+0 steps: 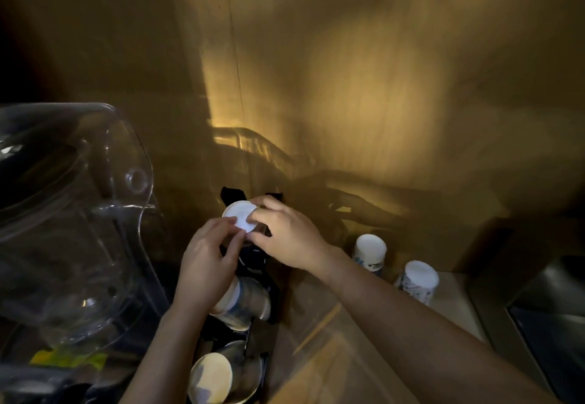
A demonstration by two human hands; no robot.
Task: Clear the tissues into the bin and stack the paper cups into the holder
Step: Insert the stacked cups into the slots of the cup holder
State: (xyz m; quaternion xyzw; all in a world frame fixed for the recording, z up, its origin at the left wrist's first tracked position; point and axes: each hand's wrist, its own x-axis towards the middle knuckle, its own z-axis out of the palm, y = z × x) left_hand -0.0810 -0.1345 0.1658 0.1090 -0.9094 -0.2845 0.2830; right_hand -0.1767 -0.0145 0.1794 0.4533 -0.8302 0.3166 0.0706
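Head view, dim and amber-lit: an upside-down cup (239, 216), its white base facing the camera, sits at the top of the black holder (253, 261) against the wall. Both hands are closed on it. The left hand (205, 258) pinches the near edge of the base with its fingertips, and the right hand (285, 232) curls over the far side, thumb and fingers on the rim of the base.

Lower in the holder more cups (243, 301) lie nested, and another cup end (211, 377) shows at the bottom of the frame. Two spare cups (369, 250) (419, 280) stand inverted on the desk (332, 356) to the right, near each other and well apart from the holder. No tissues or bin can be seen.

Such a paper cup is probably very light and thin-walled: stiff at the rolled rim and the base, soft in the middle, so it would dent if squeezed there. Holding it round the base edge, as now, looks the safer grip. Nested cups may bind, so a straight push seems wise.

A clear chair (72, 214) fills the left side.
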